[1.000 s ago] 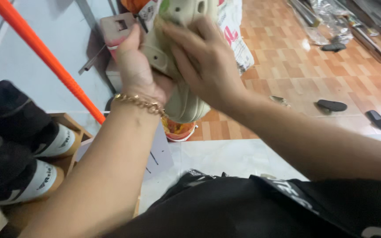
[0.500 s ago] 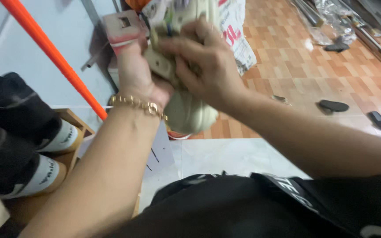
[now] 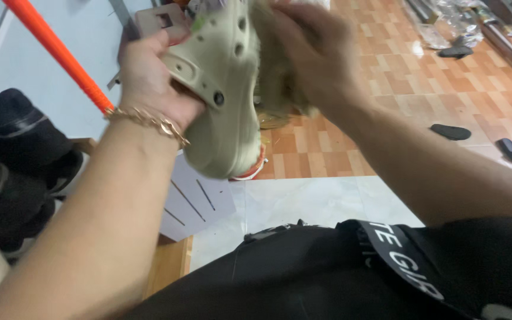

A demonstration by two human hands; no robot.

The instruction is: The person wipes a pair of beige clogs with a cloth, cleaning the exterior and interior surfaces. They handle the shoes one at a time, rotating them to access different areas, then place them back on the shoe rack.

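I hold a beige-green clog (image 3: pixel 226 112) with round holes up in front of me, its sole side turned towards the left. My left hand (image 3: pixel 149 89), with a gold chain bracelet (image 3: pixel 149 122) on the wrist, grips the clog by its heel strap side. My right hand (image 3: pixel 321 53) is closed on a second beige-green piece (image 3: pixel 277 83) pressed against the clog's open side. It is blurred, and I cannot tell whether it is another clog or a lining.
An orange pole (image 3: pixel 60 56) leans across the upper left. Dark clothes (image 3: pixel 13 154) lie at the left beside a wooden box (image 3: pixel 170 269). A white sheet (image 3: pixel 202 201) and a small orange tub (image 3: pixel 257 169) lie below the clog. Black slippers (image 3: pixel 451 131) are scattered on the tiled floor.
Both hands have turned the clog, so its holed top now faces me. My right hand slid from the clog's top to its right side, and my view shifted left.
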